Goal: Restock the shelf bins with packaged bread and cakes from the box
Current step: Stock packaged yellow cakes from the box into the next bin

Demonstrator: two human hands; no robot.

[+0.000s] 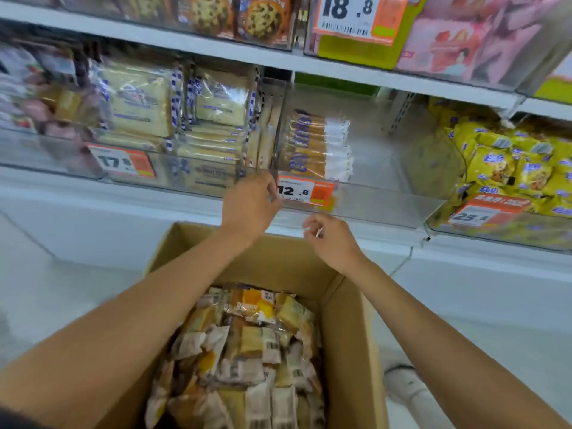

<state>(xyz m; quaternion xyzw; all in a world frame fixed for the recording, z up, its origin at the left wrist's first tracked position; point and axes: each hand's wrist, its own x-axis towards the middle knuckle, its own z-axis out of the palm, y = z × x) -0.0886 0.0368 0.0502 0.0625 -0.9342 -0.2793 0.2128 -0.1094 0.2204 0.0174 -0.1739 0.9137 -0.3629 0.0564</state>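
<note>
Cardboard box (349, 320) sits lowest and closest, open at the top and cut off by the bottom edge. It is filled with small wrapped cakes (247, 351) heaped loosely. Most lie lengthwise away from the camera, while a few near the far end are turned crosswise.

Both bare forearms reach over the box to the shelf. The left hand (250, 202) is seen from the back, its fingers curled at the front lip of the clear middle bin (387, 209), just left of the 12.8 price tag (305, 191). Whether they grip the lip cannot be told. The right hand (331, 236) hangs just below the bin front with curled fingers. Blur hides whether it pinches anything.

Inside the middle bin, a stack of wrapped cakes (315, 147) lies flat against the left divider. Their long axis runs left to right, with the white ends pointing right. The rest of the bin floor is bare.

In the bin to the left, bread packs (139, 103) stand upright facing forward, above a 17.8 tag (122, 162). The far-left goods are too smeared to make out. The right bin holds yellow packets (510, 162) behind a 25.8 tag (483, 213). On the upper shelf, cut off at the top, are cookie packs (235, 17), an 18.8 tag (356, 17) and pink packets (464, 41). A white shoe (402, 385) shows beside the box.
</note>
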